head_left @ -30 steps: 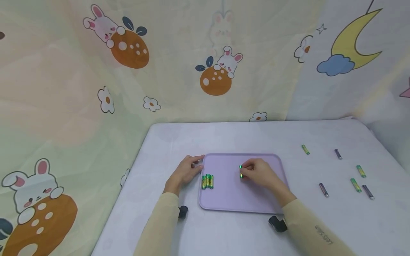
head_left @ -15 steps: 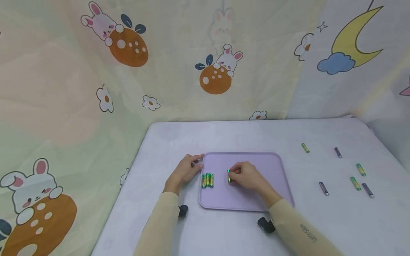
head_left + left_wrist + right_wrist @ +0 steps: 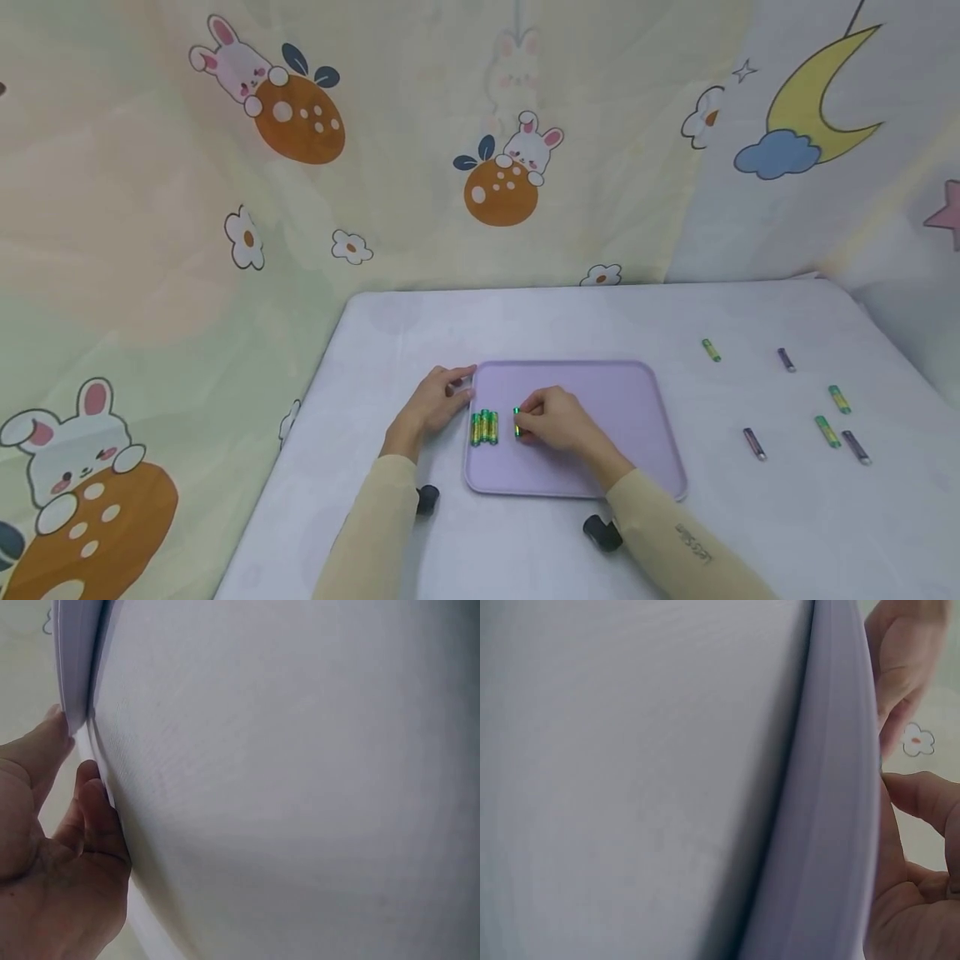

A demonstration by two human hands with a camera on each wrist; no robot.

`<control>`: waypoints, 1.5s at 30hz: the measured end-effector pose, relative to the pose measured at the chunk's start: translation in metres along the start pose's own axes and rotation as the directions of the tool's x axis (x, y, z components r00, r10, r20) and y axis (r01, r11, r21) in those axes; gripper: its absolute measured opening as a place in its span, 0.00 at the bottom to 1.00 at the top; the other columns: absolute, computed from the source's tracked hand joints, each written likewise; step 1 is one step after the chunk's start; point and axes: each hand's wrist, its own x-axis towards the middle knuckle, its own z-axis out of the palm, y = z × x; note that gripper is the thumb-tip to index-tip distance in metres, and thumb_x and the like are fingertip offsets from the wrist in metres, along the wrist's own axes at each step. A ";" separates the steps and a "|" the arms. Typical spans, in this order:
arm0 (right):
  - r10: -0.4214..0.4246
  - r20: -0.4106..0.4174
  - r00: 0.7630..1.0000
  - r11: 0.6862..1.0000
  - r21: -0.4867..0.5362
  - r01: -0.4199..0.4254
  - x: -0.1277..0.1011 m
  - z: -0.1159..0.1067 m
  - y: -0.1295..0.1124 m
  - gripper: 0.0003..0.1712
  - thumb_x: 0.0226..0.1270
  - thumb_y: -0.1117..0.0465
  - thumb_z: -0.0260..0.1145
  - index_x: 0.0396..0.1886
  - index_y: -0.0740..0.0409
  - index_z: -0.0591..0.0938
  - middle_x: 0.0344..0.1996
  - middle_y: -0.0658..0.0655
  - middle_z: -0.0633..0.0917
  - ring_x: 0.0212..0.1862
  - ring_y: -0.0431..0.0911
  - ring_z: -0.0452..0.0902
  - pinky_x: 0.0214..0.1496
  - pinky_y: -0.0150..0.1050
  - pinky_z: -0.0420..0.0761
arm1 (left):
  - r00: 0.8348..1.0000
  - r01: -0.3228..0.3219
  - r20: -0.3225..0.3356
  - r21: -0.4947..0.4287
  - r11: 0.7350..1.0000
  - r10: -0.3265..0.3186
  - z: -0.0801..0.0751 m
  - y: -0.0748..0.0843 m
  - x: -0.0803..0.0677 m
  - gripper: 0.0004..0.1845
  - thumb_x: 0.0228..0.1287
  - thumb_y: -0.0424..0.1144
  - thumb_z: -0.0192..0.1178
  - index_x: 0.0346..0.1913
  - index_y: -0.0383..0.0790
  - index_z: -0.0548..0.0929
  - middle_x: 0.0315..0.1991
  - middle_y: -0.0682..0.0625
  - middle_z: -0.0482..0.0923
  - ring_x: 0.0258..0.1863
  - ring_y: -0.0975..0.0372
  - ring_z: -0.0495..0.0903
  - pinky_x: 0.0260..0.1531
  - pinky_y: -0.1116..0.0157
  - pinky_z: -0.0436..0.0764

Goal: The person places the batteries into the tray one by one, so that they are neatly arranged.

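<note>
A light purple tray (image 3: 607, 417) lies on the white-covered table. Three green-and-gold batteries (image 3: 484, 427) sit side by side along its left end. My right hand (image 3: 561, 423) pinches another green battery (image 3: 517, 422) between thumb and fingers, over the tray just right of that row. At the tray's left side is my left hand (image 3: 431, 407), its thumb and fingertips against the edge; the left wrist view shows the thumb at the tray wall (image 3: 75, 667) and the other fingers loosely bent at the table. In the right wrist view, the tray's side hides the held battery.
Right of the tray several loose batteries are scattered: green ones such as the far green battery (image 3: 711, 350), and dark ones such as the near dark battery (image 3: 754, 444). A patterned cloth (image 3: 420, 167) hangs behind the table (image 3: 420, 333).
My right hand has moved left across the tray with the green battery, towards the row of three. My left hand has stayed at the tray's left edge.
</note>
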 end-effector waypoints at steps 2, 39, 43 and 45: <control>0.001 -0.002 1.000 1.000 -0.006 -0.001 0.000 0.003 -0.001 0.07 0.66 0.62 0.70 0.38 0.62 0.86 0.26 0.50 0.88 0.27 0.41 0.86 0.35 0.35 0.82 | 1.000 -0.001 0.001 0.001 1.000 0.001 0.000 -0.001 0.000 0.26 0.75 0.48 0.60 0.73 0.59 0.74 0.58 0.49 0.74 0.53 0.56 0.73 0.54 0.53 0.75; -0.017 0.008 1.000 0.998 -0.060 0.018 -0.005 -0.005 0.006 0.09 0.67 0.58 0.72 0.38 0.59 0.85 0.27 0.51 0.86 0.29 0.42 0.84 0.35 0.36 0.81 | 1.000 -0.008 0.000 -0.015 1.000 0.008 0.000 -0.001 -0.001 0.26 0.75 0.48 0.61 0.73 0.60 0.75 0.58 0.50 0.75 0.51 0.57 0.73 0.53 0.55 0.74; -0.022 -0.003 1.000 0.998 -0.051 0.022 -0.003 -0.012 0.010 0.10 0.68 0.58 0.71 0.39 0.61 0.85 0.27 0.51 0.86 0.29 0.42 0.85 0.36 0.37 0.83 | 1.000 -0.018 -0.007 0.002 1.000 0.018 -0.001 -0.001 0.000 0.26 0.74 0.46 0.62 0.73 0.58 0.75 0.58 0.49 0.75 0.50 0.57 0.73 0.51 0.56 0.74; -0.015 -0.006 1.000 0.999 -0.045 0.015 -0.003 -0.015 0.012 0.10 0.68 0.57 0.71 0.40 0.61 0.85 0.28 0.52 0.87 0.30 0.42 0.85 0.37 0.37 0.83 | 1.000 -0.011 -0.002 0.000 1.000 0.011 0.000 -0.001 0.000 0.26 0.74 0.47 0.62 0.73 0.59 0.75 0.58 0.49 0.75 0.49 0.57 0.72 0.50 0.57 0.74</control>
